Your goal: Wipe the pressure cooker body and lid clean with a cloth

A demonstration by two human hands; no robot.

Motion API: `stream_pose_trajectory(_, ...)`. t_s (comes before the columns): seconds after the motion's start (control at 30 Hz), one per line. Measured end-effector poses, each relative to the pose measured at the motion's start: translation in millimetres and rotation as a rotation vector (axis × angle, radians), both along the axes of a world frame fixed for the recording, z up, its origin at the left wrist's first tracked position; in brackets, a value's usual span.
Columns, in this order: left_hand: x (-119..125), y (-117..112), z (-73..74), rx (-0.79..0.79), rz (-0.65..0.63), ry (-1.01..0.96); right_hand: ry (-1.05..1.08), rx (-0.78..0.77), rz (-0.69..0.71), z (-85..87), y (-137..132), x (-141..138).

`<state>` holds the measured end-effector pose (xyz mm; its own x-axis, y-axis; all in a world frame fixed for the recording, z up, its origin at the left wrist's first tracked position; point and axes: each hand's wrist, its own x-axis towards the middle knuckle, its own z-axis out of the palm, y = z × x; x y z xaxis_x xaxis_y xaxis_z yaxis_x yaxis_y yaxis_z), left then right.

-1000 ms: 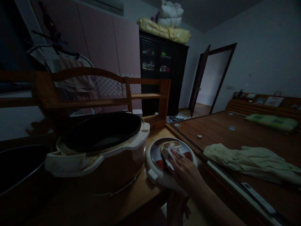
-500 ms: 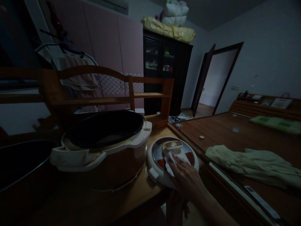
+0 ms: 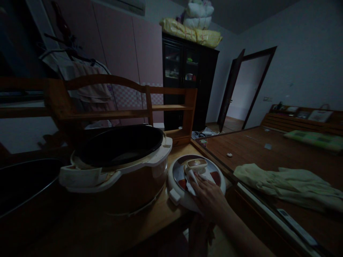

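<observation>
My right hand (image 3: 209, 195) lies on a round white cooker lid (image 3: 177, 170) with red patches and presses a white cloth (image 3: 191, 178) against it, just below the lid's cream handle (image 3: 197, 164). The lid rests flat at the wooden table's (image 3: 160, 218) near right corner and overhangs the edge. Left of it stands the open cooker body (image 3: 128, 185) with its dark inner pot (image 3: 120, 142). Beneath the lid a dim shape (image 3: 199, 233) may be my left hand; its fingers cannot be made out.
A wooden shelf rack (image 3: 166, 107) stands behind the cooker. A dark round pan (image 3: 21, 185) sits at the far left. To the right is a wooden bed board (image 3: 254, 150) bearing a pale green cloth (image 3: 284, 182) and a remote (image 3: 294, 225). A dark cabinet (image 3: 187, 78) and open door (image 3: 230, 89) stand behind.
My right hand slid the cloth a little down the lid and back toward the handle. The view shifted slightly; cooker and lid stayed in place.
</observation>
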<state>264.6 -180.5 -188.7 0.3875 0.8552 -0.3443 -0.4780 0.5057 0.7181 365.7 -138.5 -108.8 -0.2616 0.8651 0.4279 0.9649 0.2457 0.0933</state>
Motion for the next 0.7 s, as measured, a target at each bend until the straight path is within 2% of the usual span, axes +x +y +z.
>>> stream_pose_trajectory(0.2,6.7,6.9,-26.5,0.068,-0.048,-0.023,0.012,-0.006,-0.087,14.8,-0.1,26.6)
stream_pose_trajectory(0.4,17.5,11.7,-49.3,0.145,0.008,-0.055,0.094,-0.111,-0.184,27.8,7.1,60.4)
stream_pose_trajectory(0.57,18.5,10.4,-50.8,0.143,0.018,-0.05,0.122,-0.125,-0.231,29.5,13.2,67.8)
stream_pose_trajectory(0.7,17.7,11.0,-41.5,0.12,0.024,-0.043,0.136,-0.132,-0.254,28.3,10.0,62.5)
